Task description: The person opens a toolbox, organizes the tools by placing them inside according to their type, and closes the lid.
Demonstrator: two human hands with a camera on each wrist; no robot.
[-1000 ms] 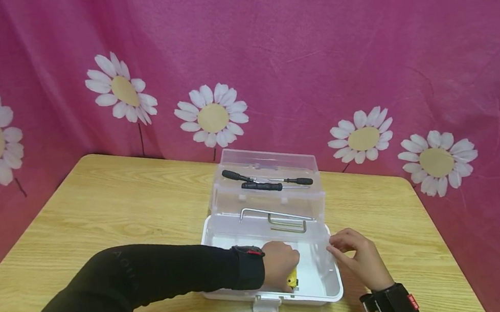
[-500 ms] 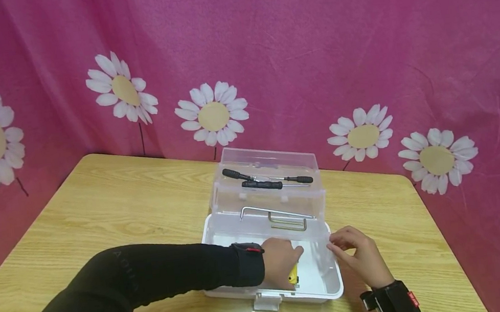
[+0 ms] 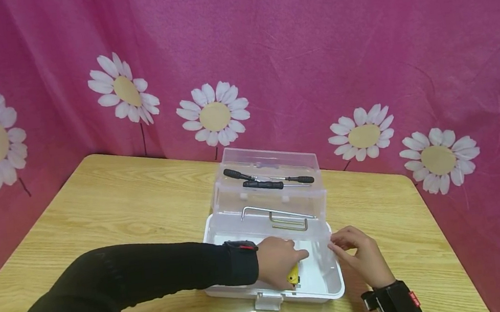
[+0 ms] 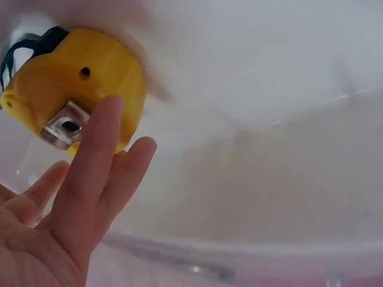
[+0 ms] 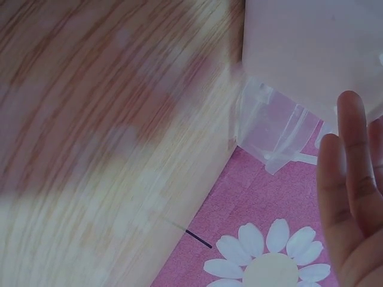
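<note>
A white toolbox (image 3: 339, 290) stands unlatched on the table with its clear trays folded up and back. My left hand (image 3: 278, 262) reaches inside it, fingers fairly straight beside a yellow tape measure (image 3: 293, 274). In the left wrist view, the tape measure (image 4: 114, 66) shows its metal hook and a black and white strap, and my fingertips lie close against it without wrapping round. My right hand (image 3: 358, 254) pinches the right edge of the clear lower tray (image 3: 323, 250) between thumb and fingers. The right wrist view shows only some of its fingers (image 5: 353, 155).
Several black-handled screwdrivers (image 3: 262, 185) lie in the upper clear tray. Bent metal hex keys (image 3: 289, 222) lie in the tray below. A white latch (image 3: 268, 302) hangs at the toolbox front. Behind the wooden table (image 3: 144, 204) hangs a pink flowered cloth (image 3: 286, 69).
My left hand has loosened and its finger has stretched out to the right, beside the tape measure. My right hand stays at the tray edge.
</note>
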